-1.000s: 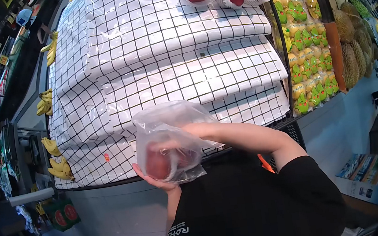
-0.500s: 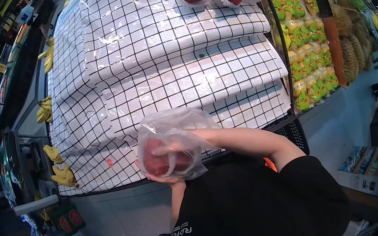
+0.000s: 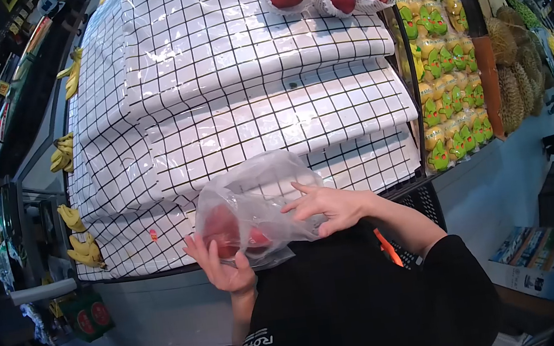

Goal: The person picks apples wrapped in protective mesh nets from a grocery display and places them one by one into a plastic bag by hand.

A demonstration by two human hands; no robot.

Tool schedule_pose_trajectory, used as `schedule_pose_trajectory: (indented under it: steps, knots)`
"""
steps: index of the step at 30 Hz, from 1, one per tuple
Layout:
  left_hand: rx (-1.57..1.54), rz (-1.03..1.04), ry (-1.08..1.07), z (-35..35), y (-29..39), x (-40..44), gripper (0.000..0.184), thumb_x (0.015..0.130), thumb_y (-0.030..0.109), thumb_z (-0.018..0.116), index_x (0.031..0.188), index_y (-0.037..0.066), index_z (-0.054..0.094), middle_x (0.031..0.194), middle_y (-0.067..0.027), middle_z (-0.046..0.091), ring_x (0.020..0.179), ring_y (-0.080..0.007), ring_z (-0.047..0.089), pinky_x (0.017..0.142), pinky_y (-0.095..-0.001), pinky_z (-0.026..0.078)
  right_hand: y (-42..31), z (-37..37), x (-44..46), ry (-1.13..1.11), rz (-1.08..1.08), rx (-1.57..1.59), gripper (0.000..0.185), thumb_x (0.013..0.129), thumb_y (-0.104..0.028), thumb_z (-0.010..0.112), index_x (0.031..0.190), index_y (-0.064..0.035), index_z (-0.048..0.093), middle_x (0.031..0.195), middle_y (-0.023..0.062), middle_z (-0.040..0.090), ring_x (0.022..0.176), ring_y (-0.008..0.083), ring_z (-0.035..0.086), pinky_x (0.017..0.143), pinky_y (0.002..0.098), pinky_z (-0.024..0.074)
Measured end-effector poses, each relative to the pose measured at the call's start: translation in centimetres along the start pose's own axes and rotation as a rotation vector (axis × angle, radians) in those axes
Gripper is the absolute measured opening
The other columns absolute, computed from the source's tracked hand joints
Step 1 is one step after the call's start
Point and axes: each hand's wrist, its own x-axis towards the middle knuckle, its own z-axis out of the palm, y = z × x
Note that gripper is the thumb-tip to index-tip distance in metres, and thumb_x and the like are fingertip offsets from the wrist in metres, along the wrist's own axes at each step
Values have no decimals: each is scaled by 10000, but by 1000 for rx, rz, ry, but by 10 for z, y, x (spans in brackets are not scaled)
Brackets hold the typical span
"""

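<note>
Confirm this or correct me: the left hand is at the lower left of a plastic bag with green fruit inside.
The colour is wrong: the head view shows red fruit inside the plastic bag, with the left hand at its lower left, as you said.

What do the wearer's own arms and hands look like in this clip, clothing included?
Both the left hand and right hand are ungloved, with no ring or watch to be made out. The forearms are uncovered. The person wears a black top with a short right sleeve and pale lettering near the left arm.
</note>
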Motion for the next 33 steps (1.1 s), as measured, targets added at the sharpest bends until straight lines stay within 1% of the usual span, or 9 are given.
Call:
schedule_pose_trajectory:
  steps: [4,5,6,7,10,14,21,28,33]
  knots:
    - [-76,137,-151,5,24,9,289,826,111,638,1080,-24,617,1227,-254,593,1229,-457,505,1090,-647,227,-9,-2,-10,160,-140,-197,553,844,-548,618,957,-7,624,974,155,651,1127,325,590,1145,616,127]
    - [-109,155,-123,8,35,17,210,802,45,644,1000,-26,646,1093,-218,657,1083,-422,607,1021,-581,387,-1,-1,-12,126,-58,-271,388,852,-413,643,946,-37,630,933,134,655,1003,326,615,1088,564,263]
    - [-109,153,-128,10,39,16,210,802,45,644,1000,-26,646,1093,-218,657,1083,-422,607,1021,-581,387,8,0,-14,94,24,-347,226,860,-277,667,934,-66,636,891,113,660,879,326,640,1032,512,399]
    - [-261,129,-179,13,42,16,182,793,32,649,966,-26,654,1031,-204,671,1011,-400,633,950,-527,454,21,8,-10,372,-118,-344,127,860,-152,663,795,-57,609,689,108,591,619,316,581,677,389,517]
    - [-412,95,-292,29,49,23,150,773,8,666,918,-29,661,925,-176,679,885,-356,658,820,-437,524,-4,-5,2,595,-25,-231,186,857,-142,678,729,-40,592,617,133,532,532,304,516,477,378,409]
    - [-440,42,-425,52,45,25,154,743,-36,702,889,-30,654,817,-136,662,747,-299,646,668,-362,511,-5,-27,25,842,-258,-373,287,810,-187,755,649,-40,568,539,112,470,457,277,430,438,347,374]
    - [-425,53,-482,72,34,28,119,753,-27,704,864,-11,665,743,-124,650,667,-273,633,603,-350,500,3,-79,41,1065,-206,-520,333,816,-85,754,575,-24,532,499,19,390,445,101,335,410,265,274]
    - [-370,112,-550,83,37,39,111,757,13,716,859,1,674,730,-109,648,648,-262,628,578,-350,493,9,-84,45,1218,-206,-286,292,841,-147,742,625,-25,588,500,32,440,441,111,367,418,281,301]
    - [-382,50,-646,74,44,40,124,773,38,721,883,-1,679,753,-122,664,659,-269,642,589,-349,498,23,-87,23,1066,-138,-81,200,930,-182,622,877,5,666,736,62,626,639,147,553,594,262,450]
